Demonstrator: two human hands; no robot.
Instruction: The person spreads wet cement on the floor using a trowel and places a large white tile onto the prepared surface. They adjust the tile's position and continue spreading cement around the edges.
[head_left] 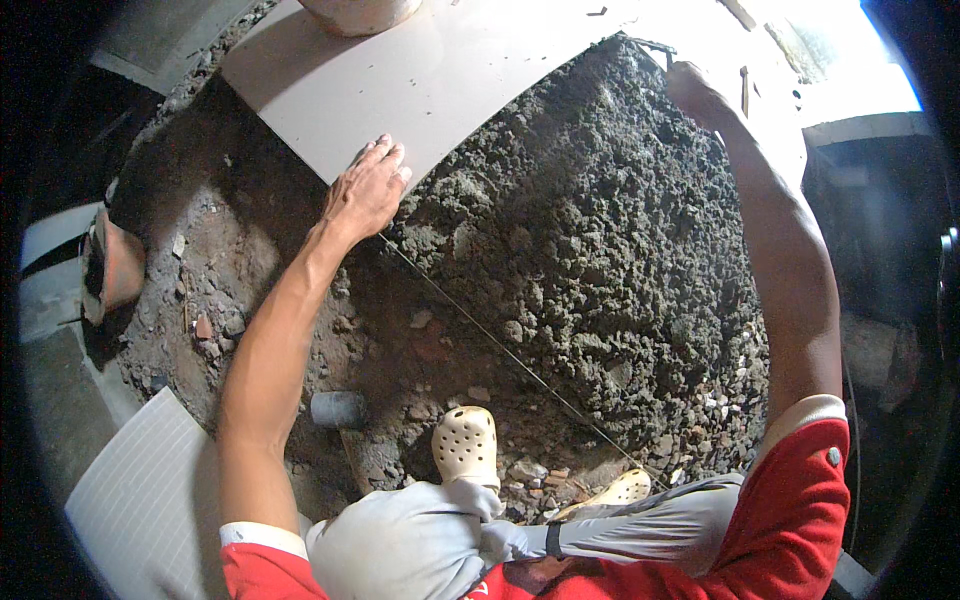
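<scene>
My left hand (pixel 367 192) lies with its fingers stretched over the near corner of a large pale floor tile (pixel 400 90). It holds nothing. At the upper right, my right hand (pixel 697 95) is closed round a thin, dark, bent metal tool (pixel 652 46), by the tile's right end; glare and the fingers hide its full shape. Rough grey mortar (pixel 600 220) spreads from the tile's edge down toward my feet. A taut string (pixel 500 345) runs from near my left hand to the lower right.
A round pale bucket (pixel 362 12) stands on the tile. At the left an orange-brown bucket (pixel 120 265) lies tipped. A grey pipe stub (pixel 338 410) is near my cream clog (pixel 466 445). A lined pale tile (pixel 150 505) sits lower left; rubble (pixel 540 475) lies around my feet.
</scene>
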